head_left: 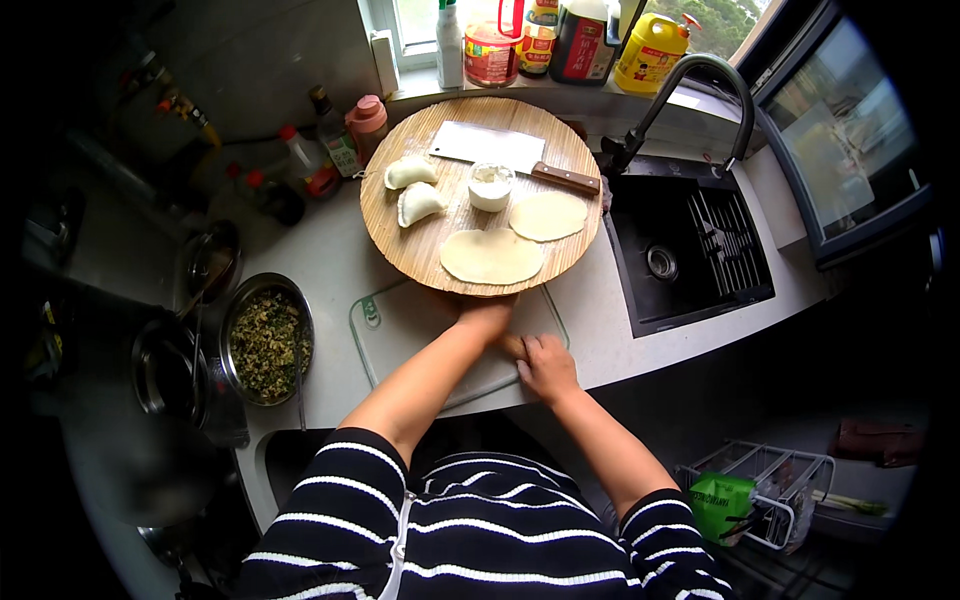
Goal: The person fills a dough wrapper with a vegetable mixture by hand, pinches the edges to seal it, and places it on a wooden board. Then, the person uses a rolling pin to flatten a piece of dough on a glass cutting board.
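My right hand [549,369] is closed around one end of a wooden rolling pin [512,347] above the pale cutting board [430,345]. My left hand [487,314] reaches in beneath the near rim of a round slatted board [400,245], which hides its fingers. On the round board lie two flat dough wrappers [490,257] and two folded dumplings [420,204]. A small white bowl of flour [490,187] sits in the middle. Behind it rests a cleaver [490,145] with a brown wooden handle.
A metal bowl of chopped filling [266,340] stands at the left, a utensil leaning in it. Bottles [312,165] line the left wall, and jugs [588,42] fill the windowsill. At the right are a black sink [690,250] and its curved faucet [740,95].
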`<state>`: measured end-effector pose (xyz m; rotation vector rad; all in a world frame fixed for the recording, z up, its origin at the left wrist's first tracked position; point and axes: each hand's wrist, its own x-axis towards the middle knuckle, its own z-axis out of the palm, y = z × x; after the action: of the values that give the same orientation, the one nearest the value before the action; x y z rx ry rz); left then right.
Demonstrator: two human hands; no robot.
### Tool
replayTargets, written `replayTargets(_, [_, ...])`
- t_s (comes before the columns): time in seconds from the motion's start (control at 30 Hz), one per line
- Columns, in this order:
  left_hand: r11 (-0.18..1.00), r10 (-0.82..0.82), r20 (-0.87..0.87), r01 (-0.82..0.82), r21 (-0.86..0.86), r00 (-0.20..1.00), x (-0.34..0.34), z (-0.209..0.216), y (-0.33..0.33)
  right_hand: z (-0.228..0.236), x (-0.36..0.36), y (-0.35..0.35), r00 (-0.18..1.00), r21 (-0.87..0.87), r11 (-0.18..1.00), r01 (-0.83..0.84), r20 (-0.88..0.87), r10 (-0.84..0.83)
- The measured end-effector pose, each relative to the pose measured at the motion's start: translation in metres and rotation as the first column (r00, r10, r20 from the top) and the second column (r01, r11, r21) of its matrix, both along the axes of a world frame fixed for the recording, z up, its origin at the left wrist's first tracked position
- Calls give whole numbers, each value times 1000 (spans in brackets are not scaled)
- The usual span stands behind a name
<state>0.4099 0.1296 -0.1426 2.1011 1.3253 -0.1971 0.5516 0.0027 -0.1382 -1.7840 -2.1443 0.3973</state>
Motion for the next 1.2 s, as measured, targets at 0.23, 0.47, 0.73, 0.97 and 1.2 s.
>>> replayTargets(0.23, [757, 109, 522, -411, 508, 846, -102, 16, -116, -5, 1, 13, 995, 160, 986, 55, -87, -42])
replayTargets(0.47, [834, 13, 39, -32, 551, 999, -109, -5, -137, -2, 4, 37, 994, 200, 974, 108, 14, -113])
replayTargets(0.73, [825, -39, 10, 27, 564, 999, -93, -4, -131, -1, -28, 30, 975, 332, 925, -185, -55, 214])
replayTargets(0.97, [828, 82, 285, -225, 513, 955, -105, -15, -108, -9, -56, 43, 967, -129, 958, -256, -41, 252])
replayTargets(1.2, [752, 437, 264, -510, 417, 860, -142, 6, -132, -45, -84, 35, 699, -87, 698, -711, 25, 715])
